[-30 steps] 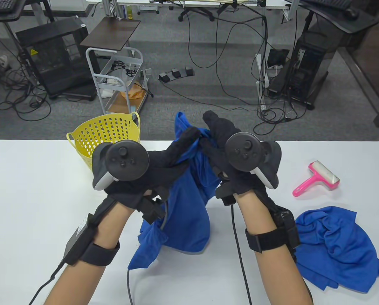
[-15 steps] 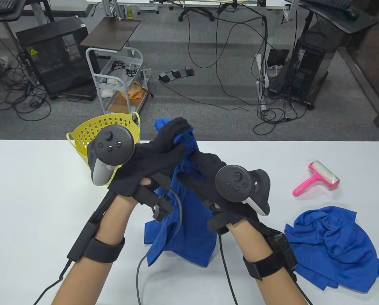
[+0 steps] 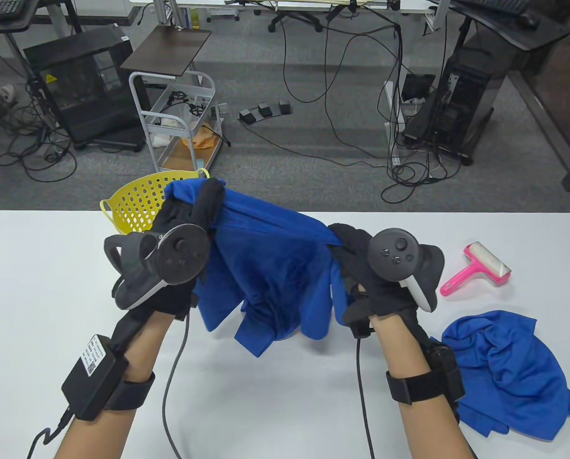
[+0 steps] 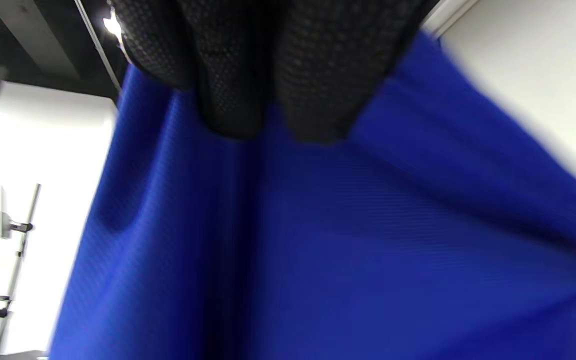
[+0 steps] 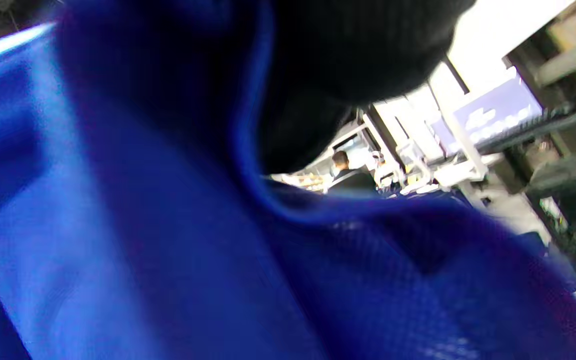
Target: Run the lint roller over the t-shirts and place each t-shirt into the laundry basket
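Two blue t-shirts are out. From the left: the yellow laundry basket (image 3: 141, 203) shows no shirt inside, as far as its visible part tells. The left hand (image 3: 184, 224) and right hand (image 3: 356, 253), held apart, each grip the t-shirt (image 3: 270, 267) stretched between them above the white table (image 3: 50, 287). Pink lint roller (image 3: 476, 268) lies idle; second t-shirt (image 3: 502, 370) waits crumpled. Most work seems left.

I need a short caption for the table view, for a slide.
Both gloved hands, left hand and right hand, hold a blue t-shirt stretched above the table.
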A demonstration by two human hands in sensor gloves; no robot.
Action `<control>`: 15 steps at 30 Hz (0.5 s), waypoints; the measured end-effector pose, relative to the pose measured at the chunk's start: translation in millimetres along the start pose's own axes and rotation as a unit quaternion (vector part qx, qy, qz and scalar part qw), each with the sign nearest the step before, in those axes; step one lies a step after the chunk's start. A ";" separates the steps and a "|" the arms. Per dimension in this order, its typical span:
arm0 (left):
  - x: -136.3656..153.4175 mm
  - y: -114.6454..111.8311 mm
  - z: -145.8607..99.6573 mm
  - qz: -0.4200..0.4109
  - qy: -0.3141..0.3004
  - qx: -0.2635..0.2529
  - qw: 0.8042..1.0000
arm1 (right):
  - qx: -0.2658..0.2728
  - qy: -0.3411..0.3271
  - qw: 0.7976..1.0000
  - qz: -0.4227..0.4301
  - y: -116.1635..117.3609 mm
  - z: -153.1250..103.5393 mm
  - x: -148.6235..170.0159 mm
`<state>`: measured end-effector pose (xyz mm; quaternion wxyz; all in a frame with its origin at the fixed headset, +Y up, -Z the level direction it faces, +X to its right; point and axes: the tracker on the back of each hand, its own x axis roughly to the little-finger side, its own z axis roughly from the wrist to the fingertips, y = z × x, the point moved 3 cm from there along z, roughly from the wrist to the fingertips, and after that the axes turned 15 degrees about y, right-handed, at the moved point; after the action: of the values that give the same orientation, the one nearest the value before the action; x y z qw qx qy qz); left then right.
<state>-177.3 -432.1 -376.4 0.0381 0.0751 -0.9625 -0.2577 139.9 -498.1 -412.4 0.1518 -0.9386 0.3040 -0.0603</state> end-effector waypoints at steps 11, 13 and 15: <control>10.8 41.9 -5.1 -0.028 0.028 -0.051 0.998 | 0.109 -0.063 0.992 0.013 -97.6 -12.7 -46.4; 14.8 44.1 6.1 -0.127 0.015 -0.002 0.992 | 0.107 -0.052 0.993 0.003 -108.0 -4.5 -49.3; 16.3 39.0 18.3 -0.195 0.011 0.023 0.981 | 0.098 -0.036 0.994 -0.012 -112.5 9.0 -49.7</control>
<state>-200.3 -392.5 -372.1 -0.0039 0.2647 -0.9347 -0.2373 163.7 -380.1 -385.8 0.2529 -0.9244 0.2796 -0.0582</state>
